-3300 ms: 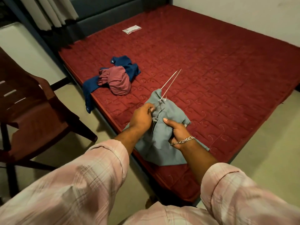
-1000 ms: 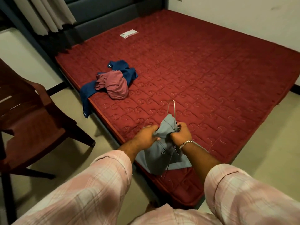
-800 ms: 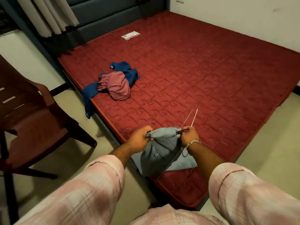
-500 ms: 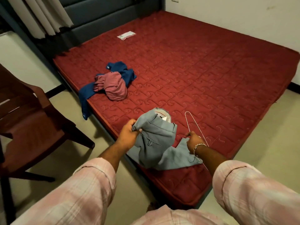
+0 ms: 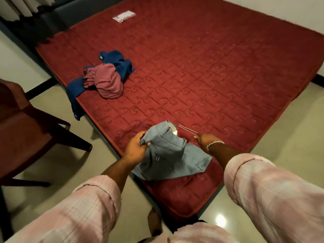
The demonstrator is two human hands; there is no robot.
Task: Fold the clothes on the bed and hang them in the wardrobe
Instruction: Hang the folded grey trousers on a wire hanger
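A grey garment (image 5: 166,155) lies bunched at the near corner of the red mattress (image 5: 210,76). My left hand (image 5: 135,146) grips its upper left edge and lifts it. My right hand (image 5: 204,139), with a bracelet at the wrist, holds a thin metal wire hanger (image 5: 188,129) just right of the garment; the hanger points up and left, low over the mattress. Further back on the left side of the bed a crumpled pink garment (image 5: 107,83) sits on a dark blue garment (image 5: 117,63) that hangs over the bed's edge.
A dark wooden chair (image 5: 26,123) stands on the tiled floor at the left, close to the bed. A small white packet (image 5: 124,15) lies near the headboard. Curtains hang at the top left, and a wall runs behind the bed.
My right hand has drawn the hanger out from the grey garment and tipped it down towards the mattress. My left hand has pulled the garment's edge up and to the left.
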